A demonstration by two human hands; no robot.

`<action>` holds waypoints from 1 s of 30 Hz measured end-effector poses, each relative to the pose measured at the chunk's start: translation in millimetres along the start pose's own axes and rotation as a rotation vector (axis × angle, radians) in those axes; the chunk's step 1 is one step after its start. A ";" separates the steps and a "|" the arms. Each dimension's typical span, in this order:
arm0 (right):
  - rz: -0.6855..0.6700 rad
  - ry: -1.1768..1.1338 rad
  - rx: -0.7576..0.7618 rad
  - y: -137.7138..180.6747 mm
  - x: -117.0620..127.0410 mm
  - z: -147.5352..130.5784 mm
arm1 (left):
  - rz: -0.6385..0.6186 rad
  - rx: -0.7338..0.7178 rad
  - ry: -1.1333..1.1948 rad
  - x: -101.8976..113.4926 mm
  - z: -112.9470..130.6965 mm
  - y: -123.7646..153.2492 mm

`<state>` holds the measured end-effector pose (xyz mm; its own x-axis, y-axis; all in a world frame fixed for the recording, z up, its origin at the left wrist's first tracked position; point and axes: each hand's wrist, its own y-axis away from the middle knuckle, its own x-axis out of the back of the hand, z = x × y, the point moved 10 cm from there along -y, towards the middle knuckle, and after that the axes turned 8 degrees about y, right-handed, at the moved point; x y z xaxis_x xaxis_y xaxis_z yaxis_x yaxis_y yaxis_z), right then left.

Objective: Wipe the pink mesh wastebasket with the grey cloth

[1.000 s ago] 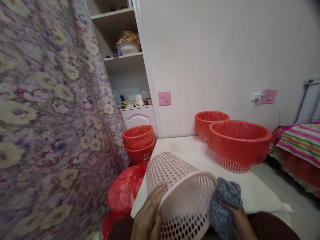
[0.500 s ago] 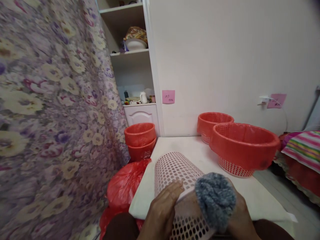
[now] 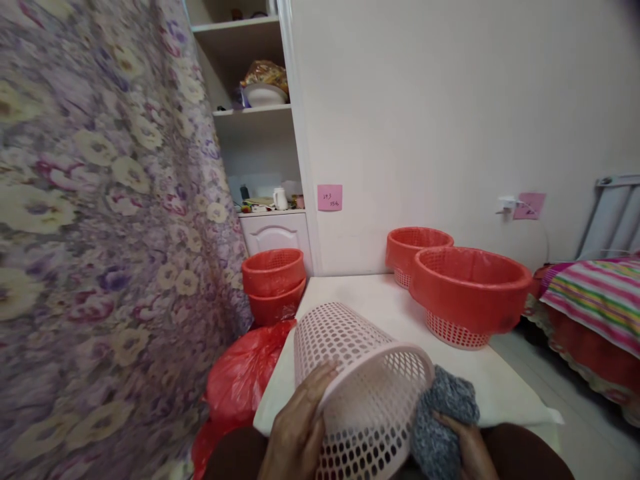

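Head view, single entry. Pink perforated basket (image 3: 363, 390): lies tipped on its side at the near edge of the white bench (image 3: 380, 300), base toward 11 o'clock, open mouth toward the person. Left hand (image 3: 295, 437): spread flat against the basket's outer wall at 7 o'clock, fingers pressed on, steadying it. Right hand (image 3: 457, 443): closed around a grey knitted cloth (image 3: 443, 417), which touches the basket rim at 4 o'clock. Change noted: half a second ago the cloth was bunched on top of the basket, over the rim; it now sits lower, at the rim's right side, much as it did a second ago, which reads as a back-and-forth wiping stroke over the basket, so the wiping seems under way rather than finished. Surroundings: two red baskets on the bench at 1 o'clock, the nearer red basket (image 3: 470, 290) larger, the farther red basket (image 3: 417, 247) just behind it against the wall. Stacked red baskets (image 3: 274, 283) on the floor at 11 o'clock, a red plastic bag (image 3: 240, 383) below them. Floral curtain (image 3: 100, 233) fills 9 o'clock. Shelf unit (image 3: 250, 113) at 12 o'clock; pink note (image 3: 329, 197) on the wall. Striped bedding (image 3: 595, 293) at 3 o'clock. Nothing on the bench lies between the hands and the basket.
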<state>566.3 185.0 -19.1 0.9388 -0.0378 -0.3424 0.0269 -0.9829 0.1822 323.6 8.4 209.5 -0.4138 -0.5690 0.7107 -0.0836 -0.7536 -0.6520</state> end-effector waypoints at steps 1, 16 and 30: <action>-0.013 -0.006 0.014 1.2 -7.2 -16.6 | 0.022 0.025 0.009 4.4 -4.1 0.5; -0.265 0.645 0.781 46.3 -112.3 -167.0 | -0.089 0.037 0.142 -12.8 -16.9 -24.0; -0.111 0.116 0.064 -10.7 -31.2 -11.8 | 0.023 0.046 -0.027 13.4 -31.6 -8.1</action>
<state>540.7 198.9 0.5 0.9647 0.0894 -0.2477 0.1144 -0.9895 0.0883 290.0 17.3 215.9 -0.3908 -0.5947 0.7026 -0.0319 -0.7541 -0.6560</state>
